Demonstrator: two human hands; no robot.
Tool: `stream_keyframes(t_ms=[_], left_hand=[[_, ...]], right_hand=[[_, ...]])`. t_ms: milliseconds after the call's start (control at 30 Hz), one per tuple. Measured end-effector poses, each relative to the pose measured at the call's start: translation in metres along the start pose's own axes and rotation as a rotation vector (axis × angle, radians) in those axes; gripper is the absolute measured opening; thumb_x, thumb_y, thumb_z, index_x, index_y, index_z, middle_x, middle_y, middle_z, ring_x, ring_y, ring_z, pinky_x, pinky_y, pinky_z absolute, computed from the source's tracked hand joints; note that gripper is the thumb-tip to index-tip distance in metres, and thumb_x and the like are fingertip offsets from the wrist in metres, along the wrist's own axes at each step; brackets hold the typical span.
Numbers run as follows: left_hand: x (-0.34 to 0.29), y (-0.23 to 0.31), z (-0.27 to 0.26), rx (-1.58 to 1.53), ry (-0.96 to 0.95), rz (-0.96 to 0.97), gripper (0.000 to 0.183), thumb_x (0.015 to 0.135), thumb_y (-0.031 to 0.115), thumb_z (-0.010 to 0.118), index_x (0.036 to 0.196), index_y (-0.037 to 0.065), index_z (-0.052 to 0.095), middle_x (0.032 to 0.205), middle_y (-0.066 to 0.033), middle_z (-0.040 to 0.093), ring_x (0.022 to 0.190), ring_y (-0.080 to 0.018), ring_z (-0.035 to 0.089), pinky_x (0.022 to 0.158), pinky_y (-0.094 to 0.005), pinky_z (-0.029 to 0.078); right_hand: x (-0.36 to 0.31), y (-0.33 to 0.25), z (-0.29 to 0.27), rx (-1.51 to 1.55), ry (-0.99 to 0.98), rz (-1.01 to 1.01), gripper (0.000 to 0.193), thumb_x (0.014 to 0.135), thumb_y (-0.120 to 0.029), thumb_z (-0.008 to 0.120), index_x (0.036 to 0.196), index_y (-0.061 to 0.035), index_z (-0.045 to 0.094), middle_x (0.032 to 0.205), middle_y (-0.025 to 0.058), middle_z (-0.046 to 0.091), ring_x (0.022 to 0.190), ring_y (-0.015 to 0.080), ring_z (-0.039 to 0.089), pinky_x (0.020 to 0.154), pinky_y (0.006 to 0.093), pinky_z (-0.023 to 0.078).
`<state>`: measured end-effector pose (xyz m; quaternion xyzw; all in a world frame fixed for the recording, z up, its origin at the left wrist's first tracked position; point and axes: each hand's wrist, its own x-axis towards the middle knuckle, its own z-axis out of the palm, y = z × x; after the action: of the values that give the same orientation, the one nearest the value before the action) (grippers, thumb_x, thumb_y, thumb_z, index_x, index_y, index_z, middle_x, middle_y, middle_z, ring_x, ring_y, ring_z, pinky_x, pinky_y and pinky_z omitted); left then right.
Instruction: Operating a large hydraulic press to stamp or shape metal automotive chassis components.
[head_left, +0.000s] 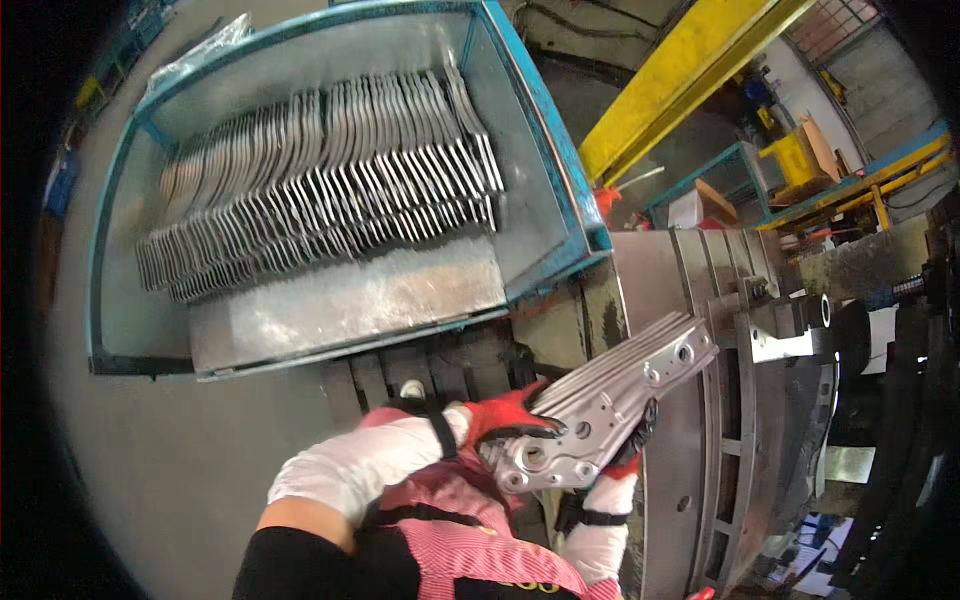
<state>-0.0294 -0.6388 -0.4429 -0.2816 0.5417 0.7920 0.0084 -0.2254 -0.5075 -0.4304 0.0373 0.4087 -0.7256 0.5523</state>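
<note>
A stack of stamped metal plates (607,403), silvery with round holes and ridged edges, hangs tilted in front of my body. My left hand (508,416), in a red and black glove, grips the near left side of the stack. On the opposite side my right hand (640,440), gloved alike, has its dark fingertips wrapped over the plates' edge; its palm is partly hidden behind them. The stack's far end reaches over the grey machine bed (655,270). To the left, a blue-framed metal bin (350,335) holds several rows of similar curved metal plates (330,170) standing on edge.
A yellow post (680,85) rises behind the bin's right corner. Steel die parts (790,330) stand on the machine bed at right. Farther back are a blue frame, a yellow rail (890,185) and cardboard pieces. Grey floor (200,470) lies at left.
</note>
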Motion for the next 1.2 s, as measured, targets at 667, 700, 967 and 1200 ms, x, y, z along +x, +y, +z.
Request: stream_keyframes(t_ms=[667, 700, 967, 1200], left_hand=[[-0.045, -0.036, 0.022, 0.157, 0.265, 0.300, 0.107, 0.060, 0.046, 0.076, 0.140, 0.007, 0.016, 0.134, -0.0201, 0.037, 0.126, -0.0377, 0.030, 0.105, -0.0430, 0.024], [-0.056, -0.031, 0.019, 0.169, 0.307, 0.373, 0.106, 0.060, 0.041, 0.077, 0.140, 0.006, 0.017, 0.136, -0.0213, 0.033, 0.124, -0.0357, 0.033, 0.105, -0.0426, 0.024], [-0.140, -0.028, -0.037, 0.112, 0.487, 0.728, 0.100, 0.065, 0.029, 0.077, 0.140, 0.004, 0.016, 0.142, -0.0171, 0.023, 0.131, -0.0280, 0.024, 0.107, -0.0387, 0.019], [-0.242, -0.076, -0.139, -0.147, 0.662, 0.770, 0.092, 0.071, 0.017, 0.074, 0.140, 0.002, 0.015, 0.144, -0.0119, 0.023, 0.131, -0.0175, 0.022, 0.107, -0.0316, 0.020]], right_hand=[[-0.001, -0.012, -0.005, -0.323, -0.132, -0.311, 0.058, 0.090, -0.041, 0.043, 0.132, -0.0034, 0.030, 0.127, 0.0161, 0.041, 0.113, 0.0259, 0.046, 0.094, 0.0408, 0.041], [0.001, -0.011, 0.005, -0.338, -0.164, -0.325, 0.058, 0.090, -0.041, 0.043, 0.132, -0.0034, 0.029, 0.127, 0.0162, 0.042, 0.112, 0.0261, 0.047, 0.094, 0.0409, 0.041], [0.018, 0.054, 0.119, -0.433, -0.475, -0.314, 0.060, 0.089, -0.042, 0.043, 0.132, -0.0029, 0.029, 0.126, 0.0168, 0.043, 0.112, 0.0272, 0.048, 0.094, 0.0417, 0.042], [0.035, 0.200, 0.257, -0.570, -0.750, -0.057, 0.061, 0.089, -0.043, 0.043, 0.132, -0.0024, 0.028, 0.124, 0.0174, 0.044, 0.111, 0.0282, 0.049, 0.094, 0.0424, 0.042]])
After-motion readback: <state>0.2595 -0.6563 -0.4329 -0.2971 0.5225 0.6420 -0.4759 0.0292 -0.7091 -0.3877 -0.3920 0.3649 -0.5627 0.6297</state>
